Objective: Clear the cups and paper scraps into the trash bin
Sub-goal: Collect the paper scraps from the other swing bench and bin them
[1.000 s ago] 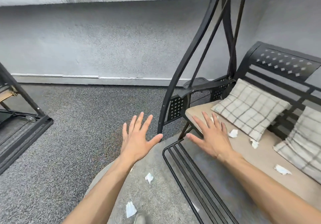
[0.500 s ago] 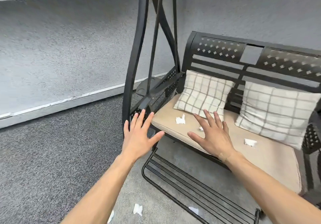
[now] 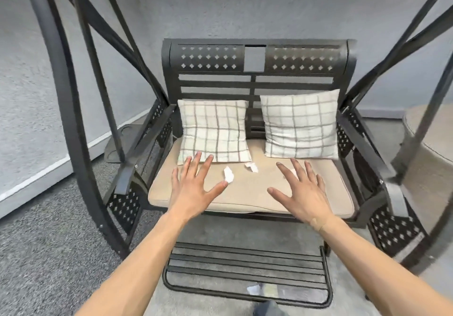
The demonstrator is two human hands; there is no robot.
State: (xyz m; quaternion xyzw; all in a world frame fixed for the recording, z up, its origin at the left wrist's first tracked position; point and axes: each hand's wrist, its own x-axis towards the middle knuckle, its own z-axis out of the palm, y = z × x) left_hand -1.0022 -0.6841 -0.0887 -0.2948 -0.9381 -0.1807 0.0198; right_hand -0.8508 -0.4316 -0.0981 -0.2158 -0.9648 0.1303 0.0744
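Observation:
Two white crumpled paper scraps lie on the beige seat cushion (image 3: 247,193) of a black metal swing bench: one scrap (image 3: 228,174) just beyond my left thumb, another scrap (image 3: 252,167) in the middle near the pillows. A further scrap (image 3: 253,289) lies on the footrest at the bottom. My left hand (image 3: 195,188) and my right hand (image 3: 300,190) hover over the cushion, fingers spread, holding nothing. A pale bit shows between my right fingers; I cannot tell if it is paper. No cups or trash bin are in view.
Two checked pillows (image 3: 213,132) (image 3: 300,124) lean on the bench back. Black frame bars (image 3: 73,110) rise on the left and bars (image 3: 421,132) on the right. A slatted footrest (image 3: 247,264) sits below the seat. A round beige tabletop (image 3: 436,134) shows at right. Grey carpet covers the floor.
My view has swung right, so the bench is now straight ahead. Both hands stay spread and empty, now over the seat cushion near the scraps.

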